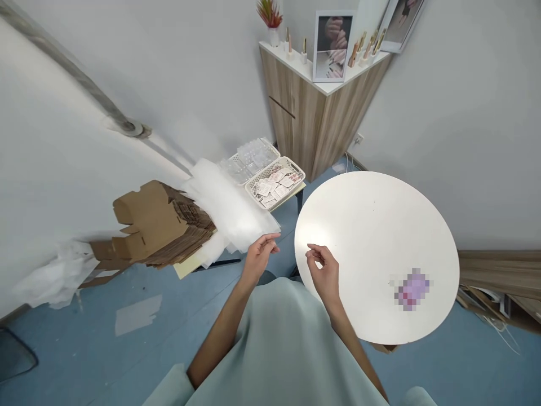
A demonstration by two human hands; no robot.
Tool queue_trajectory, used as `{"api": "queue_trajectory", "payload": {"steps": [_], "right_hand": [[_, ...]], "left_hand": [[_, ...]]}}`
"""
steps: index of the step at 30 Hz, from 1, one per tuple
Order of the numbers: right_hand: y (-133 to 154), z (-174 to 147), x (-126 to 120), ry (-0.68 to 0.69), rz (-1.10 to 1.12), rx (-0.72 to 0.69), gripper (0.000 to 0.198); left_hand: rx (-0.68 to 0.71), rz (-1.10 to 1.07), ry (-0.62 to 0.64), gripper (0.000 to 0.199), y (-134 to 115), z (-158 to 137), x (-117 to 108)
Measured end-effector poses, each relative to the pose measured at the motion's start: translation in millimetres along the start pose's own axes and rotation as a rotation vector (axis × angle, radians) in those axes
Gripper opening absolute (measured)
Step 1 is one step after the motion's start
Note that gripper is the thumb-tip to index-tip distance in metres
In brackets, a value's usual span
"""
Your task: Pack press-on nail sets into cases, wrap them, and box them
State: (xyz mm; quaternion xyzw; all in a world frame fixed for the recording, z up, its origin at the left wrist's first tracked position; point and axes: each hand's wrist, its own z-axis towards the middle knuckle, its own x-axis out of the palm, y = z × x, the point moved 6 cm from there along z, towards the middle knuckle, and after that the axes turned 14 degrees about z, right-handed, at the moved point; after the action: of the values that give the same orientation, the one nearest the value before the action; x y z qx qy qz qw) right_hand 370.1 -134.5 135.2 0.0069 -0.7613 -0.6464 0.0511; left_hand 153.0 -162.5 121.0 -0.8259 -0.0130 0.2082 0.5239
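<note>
My left hand [258,258] is held in front of my body, fingers pointing right and loosely bent, with nothing visible in it. It is nearest to the front end of a pile of translucent white plastic sleeves [230,206]. Over the left edge of a round white table [372,237] is my right hand [325,272]. Its index finger reaches left and the thumb curves beneath, leaving a gap through which the white tabletop shows; I see nothing held. A small gap separates the two hands.
Flattened brown cardboard boxes [156,223] are stacked at left. Behind the sleeves stand a white basket [299,179] of small packets and another basket [276,151] of clear plastic pieces. A blurred purple item [413,288] lies on the table. A wood-grain corner cabinet [313,124] stands behind.
</note>
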Motion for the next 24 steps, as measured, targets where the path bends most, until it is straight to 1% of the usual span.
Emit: {"api": "queue_trajectory", "payload": {"steps": [4,7,11,14,17,20,22,24], "right_hand": [[8.5,15.4,16.4,-0.016,0.001,0.009,0.024],[16.9,22.2,27.7,-0.061,-0.015,0.010,0.023],[23.8,25.0,41.1,-0.170,-0.051,0.001,0.024],[23.2,24.3,53.5,-0.256,-0.065,0.000,0.026],[19.2,23.7,71.2,-0.311,-0.073,0.010,0.026],[15.1,23.6,91.6,-0.360,-0.070,0.024,0.027],[13.4,23.4,105.2,-0.385,-0.069,0.024,0.027],[11.9,23.1,117.4,-0.403,-0.076,0.022,0.027]], "left_hand": [[-0.019,0.037,0.019,0.038,8.8,41.3,-16.7],[-0.019,0.013,0.043,0.042,13.8,80.1,-28.8],[0.032,-0.037,0.084,0.043,11.4,139.9,-44.6],[0.089,-0.003,0.109,0.041,10.3,188.5,-55.6],[0.126,0.067,0.134,0.037,17.9,235.9,-62.4],[0.130,0.165,0.173,0.035,33.0,276.9,-63.8],[0.145,0.285,0.192,0.035,43.1,299.7,-63.7],[0.238,0.482,0.192,0.036,48.3,318.7,-62.8]]}}
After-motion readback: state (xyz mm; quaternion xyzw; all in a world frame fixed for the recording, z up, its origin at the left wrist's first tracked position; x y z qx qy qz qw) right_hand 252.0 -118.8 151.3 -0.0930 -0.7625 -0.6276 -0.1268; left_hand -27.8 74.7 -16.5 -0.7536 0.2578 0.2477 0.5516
